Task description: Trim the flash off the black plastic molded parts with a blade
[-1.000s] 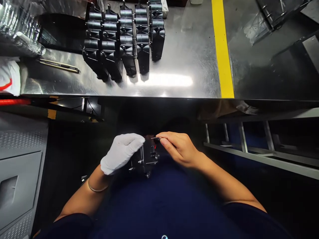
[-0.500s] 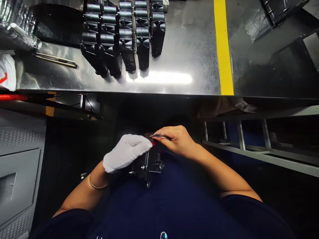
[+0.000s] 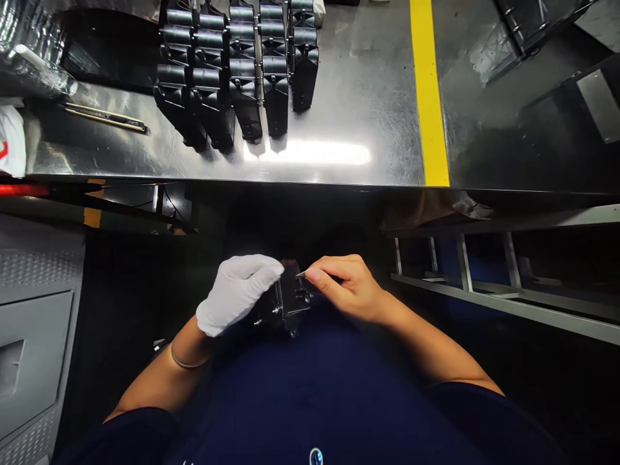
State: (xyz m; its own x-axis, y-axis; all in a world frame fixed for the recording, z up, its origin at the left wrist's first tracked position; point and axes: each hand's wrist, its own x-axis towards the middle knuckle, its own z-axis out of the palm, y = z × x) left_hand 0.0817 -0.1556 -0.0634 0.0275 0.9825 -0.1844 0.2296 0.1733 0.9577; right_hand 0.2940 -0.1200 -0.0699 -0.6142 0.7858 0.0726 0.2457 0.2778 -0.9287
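My left hand [image 3: 238, 292], in a white glove, pinches the upper left edge of a black plastic part [image 3: 289, 298] held in front of my dark blue shirt. Pegs and a small round boss stick out from the part's lower side; much of its outline melts into the dark background. My right hand [image 3: 346, 287] is bare and closed round a small pointed blade [image 3: 301, 274]. Only the blade's silver tip shows, close to the part's right edge; whether it touches cannot be made out.
Rows of black plastic parts [image 3: 245, 71] stand on the metal table [image 3: 339, 116] ahead. To their left lie a slim gold-and-black tool [image 3: 104, 117] and clear plastic [image 3: 33, 51]. Yellow tape [image 3: 429, 90] crosses the tabletop. A grey cabinet [image 3: 36, 349] stands left, a metal rack [image 3: 465, 265] right.
My right hand has shifted slightly right and down, and less of the blade shows. The left hand has moved a little left, and the black part appears turned.
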